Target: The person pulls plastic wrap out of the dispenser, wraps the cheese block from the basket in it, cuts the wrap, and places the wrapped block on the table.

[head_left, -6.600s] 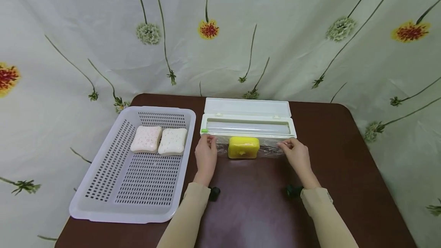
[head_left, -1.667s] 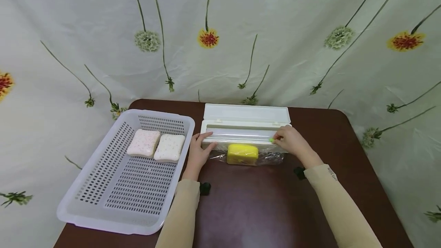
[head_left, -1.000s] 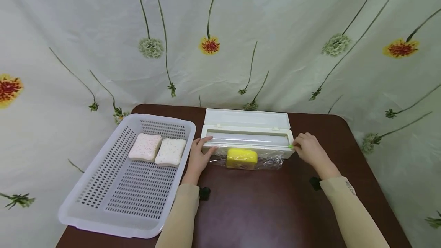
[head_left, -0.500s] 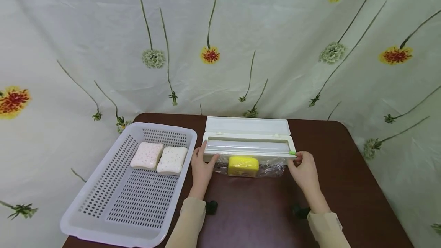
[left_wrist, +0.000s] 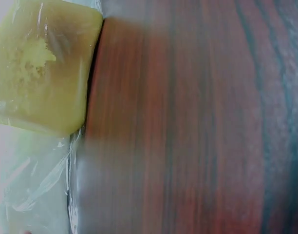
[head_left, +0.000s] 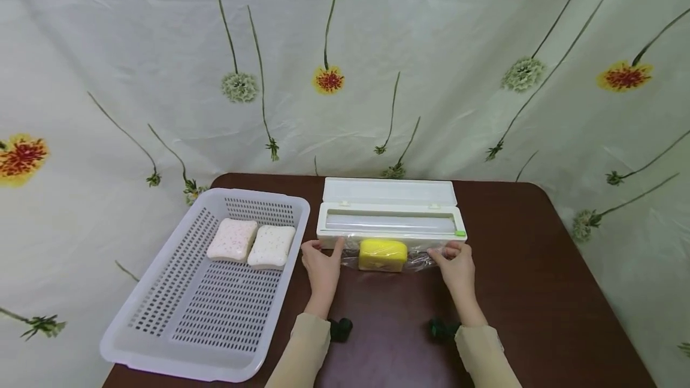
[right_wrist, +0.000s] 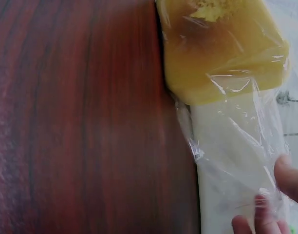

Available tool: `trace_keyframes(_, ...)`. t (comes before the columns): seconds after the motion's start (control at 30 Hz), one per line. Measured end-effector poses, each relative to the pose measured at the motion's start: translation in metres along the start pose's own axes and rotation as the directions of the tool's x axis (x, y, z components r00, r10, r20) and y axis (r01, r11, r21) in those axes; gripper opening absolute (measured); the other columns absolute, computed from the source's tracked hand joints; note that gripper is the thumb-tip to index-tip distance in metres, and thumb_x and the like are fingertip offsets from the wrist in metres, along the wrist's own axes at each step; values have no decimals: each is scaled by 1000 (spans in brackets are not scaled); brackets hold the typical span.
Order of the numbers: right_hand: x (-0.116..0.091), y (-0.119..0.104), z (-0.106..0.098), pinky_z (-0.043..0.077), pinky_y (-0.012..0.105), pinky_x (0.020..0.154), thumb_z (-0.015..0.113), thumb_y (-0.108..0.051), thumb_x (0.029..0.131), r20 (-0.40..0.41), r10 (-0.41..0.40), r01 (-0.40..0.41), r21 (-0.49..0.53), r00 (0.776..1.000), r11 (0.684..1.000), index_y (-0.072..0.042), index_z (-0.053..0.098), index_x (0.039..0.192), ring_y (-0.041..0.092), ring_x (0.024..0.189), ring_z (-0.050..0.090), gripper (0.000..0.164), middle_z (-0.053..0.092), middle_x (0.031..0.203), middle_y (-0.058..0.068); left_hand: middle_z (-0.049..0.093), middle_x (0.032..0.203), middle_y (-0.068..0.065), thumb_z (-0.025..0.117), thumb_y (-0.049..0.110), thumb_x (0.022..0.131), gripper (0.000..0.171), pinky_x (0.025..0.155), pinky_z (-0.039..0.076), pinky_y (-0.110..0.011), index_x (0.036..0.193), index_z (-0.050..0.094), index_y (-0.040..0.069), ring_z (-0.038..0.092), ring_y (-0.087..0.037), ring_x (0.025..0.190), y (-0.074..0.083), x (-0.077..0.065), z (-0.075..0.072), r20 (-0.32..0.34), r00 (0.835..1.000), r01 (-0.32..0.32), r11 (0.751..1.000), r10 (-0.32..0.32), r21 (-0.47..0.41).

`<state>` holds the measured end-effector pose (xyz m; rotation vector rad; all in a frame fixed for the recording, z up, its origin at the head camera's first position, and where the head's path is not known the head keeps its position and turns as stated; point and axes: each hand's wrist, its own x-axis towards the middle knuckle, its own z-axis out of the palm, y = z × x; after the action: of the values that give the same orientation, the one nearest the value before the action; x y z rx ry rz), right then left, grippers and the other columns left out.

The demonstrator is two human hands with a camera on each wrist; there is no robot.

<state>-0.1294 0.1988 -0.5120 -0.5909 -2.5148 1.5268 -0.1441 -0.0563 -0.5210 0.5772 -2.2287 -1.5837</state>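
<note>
A yellow block (head_left: 383, 255) with rounded corners stands against the front of the white cling film dispenser (head_left: 390, 235), whose lid is tipped back. Clear cling film (right_wrist: 232, 141) lies over the block and spreads to both sides. My right hand (head_left: 457, 268) pinches the film right of the block; in the right wrist view its thumb and fingertips show at the film's edge. At the dispenser's front left corner is my left hand (head_left: 323, 268), thumb and fingers spread beside the film. The green cutter slider (head_left: 460, 233) sits at the right end of its track.
A white perforated basket (head_left: 180, 355) stands on the left of the brown table (head_left: 539, 292). In it lie a pink-speckled white block (head_left: 233, 239) and a dark-speckled white block (head_left: 271, 246), both bread-slice shaped. A floral curtain (head_left: 442, 47) hangs behind.
The right hand slid the green slider from left to right, then let go and moved down-left to the film. The left hand shifted from the dispenser's end to its front corner.
</note>
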Motion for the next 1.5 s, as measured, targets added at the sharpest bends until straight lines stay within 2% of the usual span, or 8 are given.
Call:
trace_keyframes(0.1, 4, 1, -1, 46, 23, 65, 77, -22, 86, -23, 8, -8, 4, 1000, 1000, 8, 50, 124, 10, 72, 61, 55, 71, 102, 25, 58, 106, -20, 76, 27, 87, 46, 90, 43, -51, 109, 47, 0, 46, -38, 107, -1, 0, 0, 43, 999, -22, 1000, 21, 6)
trace_keyframes(0.23, 5, 3, 0, 43, 20, 61, 77, -23, 86, -28, -6, 5, -14, 1000, 1000, 9, 58, 118, 7, 69, 58, 49, 71, 99, 25, 64, 96, -16, 75, 24, 88, 38, 89, 45, -50, 109, 52, 2, 54, -37, 99, -4, 1, -1, 75, 996, -49, 999, 47, 17)
trace_keyframes(0.37, 3, 6, 2, 45, 20, 60, 78, -17, 85, -54, -117, 115, -48, 992, 992, 2, 70, 100, 13, 73, 60, 26, 70, 95, 18, 65, 83, -12, 72, 21, 91, 22, 77, 48, -45, 103, 63, 5, 60, -29, 81, -7, 1, -2, 111, 988, -117, 989, 107, 92)
trace_keyframes(0.5, 3, 10, 3, 50, 15, 59, 79, -9, 83, -74, -224, 224, -14, 972, 974, -1, 73, 87, 2, 77, 58, 10, 67, 101, 13, 64, 84, -11, 71, 18, 91, 13, 76, 48, -42, 93, 71, 5, 58, -26, 81, -7, 1, -4, 144, 975, -187, 975, 169, 121)
trace_keyframes(0.73, -1, 14, -4, 48, 10, 57, 78, -3, 82, -48, -271, 274, 66, 961, 959, 2, 71, 87, -11, 79, 59, 10, 72, 108, 19, 69, 90, -12, 69, 17, 92, 10, 76, 51, -41, 92, 70, 7, 62, -27, 84, -4, 2, -13, 185, 959, -238, 965, 215, 114)
trace_keyframes(1.03, -7, 13, -14, 43, 18, 56, 72, -10, 90, 14, -306, 306, -20, 952, 952, -3, 64, 93, -2, 64, 52, 11, 74, 92, 18, 72, 82, -5, 65, 19, 96, 9, 64, 47, -28, 96, 67, 11, 62, -16, 73, -2, -3, -24, 239, 947, -248, 962, 216, 113)
trace_keyframes(1.3, -21, 14, -26, 39, 24, 51, 63, -8, 95, 46, -481, 483, -127, 876, 867, -7, 57, 95, 1, 57, 47, 6, 70, 79, 8, 69, 79, -4, 62, 20, 98, 9, 58, 48, -27, 100, 63, 11, 67, -17, 73, 5, -14, -39, 274, 938, -258, 956, 213, 138)
trace_keyframes(1.5, -36, 15, -33, 42, 22, 47, 63, -4, 95, 69, -498, 503, -95, 864, 859, -6, 58, 100, 0, 56, 53, 8, 70, 76, 6, 65, 75, -5, 59, 16, 99, 7, 50, 46, -22, 103, 61, 10, 62, -11, 60, 6, -28, -51, 300, 928, -264, 959, 223, 106)
